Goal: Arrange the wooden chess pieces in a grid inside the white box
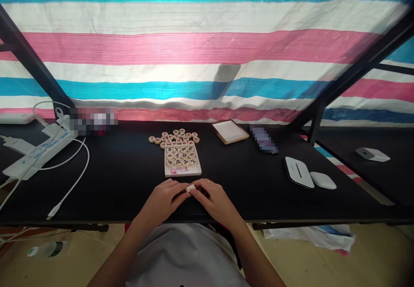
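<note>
Near the front edge of the black table, my left hand (168,197) and my right hand (211,195) meet with their fingertips closed on one small whitish chess piece (190,188). Its marking is hidden from me. Just beyond my fingers lies a white square box tray (198,170) holding rows of Chinese chess pieces (177,155) with dark characters. A pink-red printed strip (179,170) shows along the tray's near side. Behind the tray, several loose Chinese chess pieces (176,137) with red characters lie face up in a cluster.
A box lid (230,131) and a blurred phone-like thing (263,139) lie at the back right. Nearer are a white flat device (299,172) and a white rounded case (323,180). A power strip (39,153) with white cables (87,162) occupies the left.
</note>
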A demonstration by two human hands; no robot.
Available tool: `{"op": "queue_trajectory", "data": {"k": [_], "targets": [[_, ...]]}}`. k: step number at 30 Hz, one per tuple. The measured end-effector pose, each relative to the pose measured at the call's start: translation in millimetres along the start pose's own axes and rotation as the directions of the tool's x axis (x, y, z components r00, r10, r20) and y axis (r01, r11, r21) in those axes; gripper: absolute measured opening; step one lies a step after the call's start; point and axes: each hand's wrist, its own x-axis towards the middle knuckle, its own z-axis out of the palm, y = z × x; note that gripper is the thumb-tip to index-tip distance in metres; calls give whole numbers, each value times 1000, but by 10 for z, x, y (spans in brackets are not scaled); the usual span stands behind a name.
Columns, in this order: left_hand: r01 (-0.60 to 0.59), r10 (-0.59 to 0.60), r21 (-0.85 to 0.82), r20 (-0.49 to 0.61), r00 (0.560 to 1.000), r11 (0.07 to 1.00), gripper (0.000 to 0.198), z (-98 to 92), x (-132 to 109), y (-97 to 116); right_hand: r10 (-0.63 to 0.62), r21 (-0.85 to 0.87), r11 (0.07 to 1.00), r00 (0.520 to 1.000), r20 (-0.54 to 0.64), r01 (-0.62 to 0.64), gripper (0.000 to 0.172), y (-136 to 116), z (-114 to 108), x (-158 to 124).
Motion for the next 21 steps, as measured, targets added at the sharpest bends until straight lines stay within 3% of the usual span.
{"op": "queue_trajectory", "data": {"k": [4,14,21], "targets": [[-31,31,-29,-2,1000,999,30,16,-16,-30,-13,-23,1000,1000,5,13,18,-2,5,-7],[-8,4,-78,-52,999,997,36,70,-14,-83,-56,-35,998,998,1,56,33,58,26,-5],[27,-34,-70,-102,994,997,23,85,0,-80,-83,-63,995,996,-9,83,37,120,62,16]]}}
